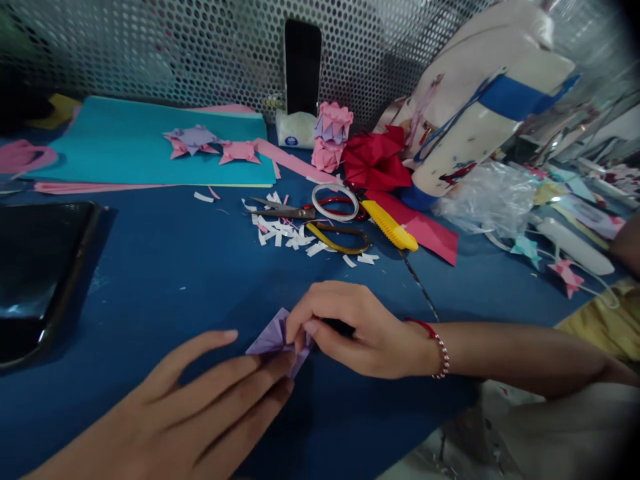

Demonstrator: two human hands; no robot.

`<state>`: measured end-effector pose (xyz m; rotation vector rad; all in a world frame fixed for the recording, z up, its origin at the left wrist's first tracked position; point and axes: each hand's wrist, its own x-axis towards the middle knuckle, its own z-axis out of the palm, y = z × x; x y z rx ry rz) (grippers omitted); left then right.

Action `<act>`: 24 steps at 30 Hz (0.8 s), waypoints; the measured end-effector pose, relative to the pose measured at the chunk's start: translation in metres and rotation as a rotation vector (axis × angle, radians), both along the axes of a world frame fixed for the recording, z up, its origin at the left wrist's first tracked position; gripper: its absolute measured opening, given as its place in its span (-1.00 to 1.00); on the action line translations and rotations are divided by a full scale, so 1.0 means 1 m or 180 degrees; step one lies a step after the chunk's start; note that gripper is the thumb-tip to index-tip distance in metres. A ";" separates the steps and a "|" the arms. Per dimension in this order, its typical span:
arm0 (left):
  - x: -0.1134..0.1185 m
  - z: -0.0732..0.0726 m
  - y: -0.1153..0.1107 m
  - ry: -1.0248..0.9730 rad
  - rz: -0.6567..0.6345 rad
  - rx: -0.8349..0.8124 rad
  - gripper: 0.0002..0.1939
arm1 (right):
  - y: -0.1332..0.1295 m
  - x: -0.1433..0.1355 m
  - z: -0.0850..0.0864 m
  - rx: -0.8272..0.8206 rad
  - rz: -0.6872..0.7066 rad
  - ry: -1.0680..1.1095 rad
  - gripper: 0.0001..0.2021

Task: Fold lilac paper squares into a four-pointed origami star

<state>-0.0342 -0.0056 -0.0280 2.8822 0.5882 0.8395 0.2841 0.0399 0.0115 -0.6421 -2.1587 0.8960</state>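
A small sheet of purple origami paper (273, 337), marked with fold creases, lies on the blue table. My left hand (215, 400) rests flat, its fingers stretched out and several fingertips pressing on the paper's near edge. From the right, my right hand (353, 327) pinches the same paper between thumb and bent fingers; a red cord and a beaded bracelet circle that wrist. Both hands cover part of the sheet, so its full shape is hidden. Beyond them lie scissors (300, 213) with one red and one yellow handle loop, among white paper scraps (280, 230).
A phone (45, 273) lies at left, near teal sheets (150, 157) bearing folded paper figures (240, 151). Behind the scissors are a tape ring (315, 200), yellow cutter (387, 223), red paper flower (377, 160) and upright phone (303, 67). A bottle (465, 140) leans at right.
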 end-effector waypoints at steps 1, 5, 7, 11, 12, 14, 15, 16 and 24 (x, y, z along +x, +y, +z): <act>0.004 0.007 0.005 -0.0081 0.0021 -0.0086 -0.49 | 0.001 0.000 -0.001 0.0118 -0.0006 0.0043 -0.74; 0.008 0.026 0.019 -0.0033 0.0383 -0.0123 -0.63 | 0.006 0.003 -0.003 0.0194 -0.0036 -0.0032 -0.80; 0.008 0.029 0.022 0.0109 0.0527 -0.0160 -0.68 | 0.007 0.003 -0.003 -0.0058 -0.0019 -0.0135 -0.80; 0.013 0.026 0.028 0.0050 0.0559 -0.0115 -0.68 | 0.005 0.002 -0.003 -0.0453 0.0087 -0.0101 -0.84; 0.015 0.025 0.029 0.0022 0.0553 -0.0101 -0.67 | 0.004 0.001 -0.004 -0.0503 0.0108 -0.0089 -0.86; 0.020 0.026 0.033 0.0004 0.0558 -0.0119 -0.71 | 0.002 0.001 -0.006 -0.0551 0.0153 -0.0081 -0.89; 0.021 0.027 0.035 0.0006 0.0563 -0.0142 -0.74 | 0.001 0.000 -0.008 -0.0567 0.0181 -0.0098 -0.90; 0.023 0.029 0.037 0.0010 0.0570 -0.0160 -0.77 | 0.001 0.000 -0.009 -0.0584 0.0207 -0.0131 -0.92; 0.021 0.031 0.041 0.0013 0.0615 -0.0343 -0.93 | -0.002 0.002 -0.012 -0.0437 0.0247 -0.0224 -0.93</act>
